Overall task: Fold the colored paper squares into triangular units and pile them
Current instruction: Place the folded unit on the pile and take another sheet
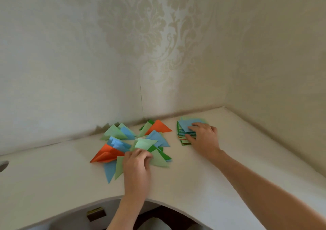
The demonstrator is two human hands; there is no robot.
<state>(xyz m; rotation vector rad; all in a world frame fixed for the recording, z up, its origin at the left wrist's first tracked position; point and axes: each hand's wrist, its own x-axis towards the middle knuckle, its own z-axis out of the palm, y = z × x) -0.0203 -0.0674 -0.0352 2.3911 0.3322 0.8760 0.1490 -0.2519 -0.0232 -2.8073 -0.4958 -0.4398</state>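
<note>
On the desk (202,185), her right hand (202,138) pinches the stack of squares (187,132) directly beneath it; left hand (136,162), fingers curled, presses the folded triangles (130,141).

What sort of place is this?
Probably a room at home: a white desk set into a corner, damask wallpaper behind it, and folded paper triangles beside a stack of squares.
</note>
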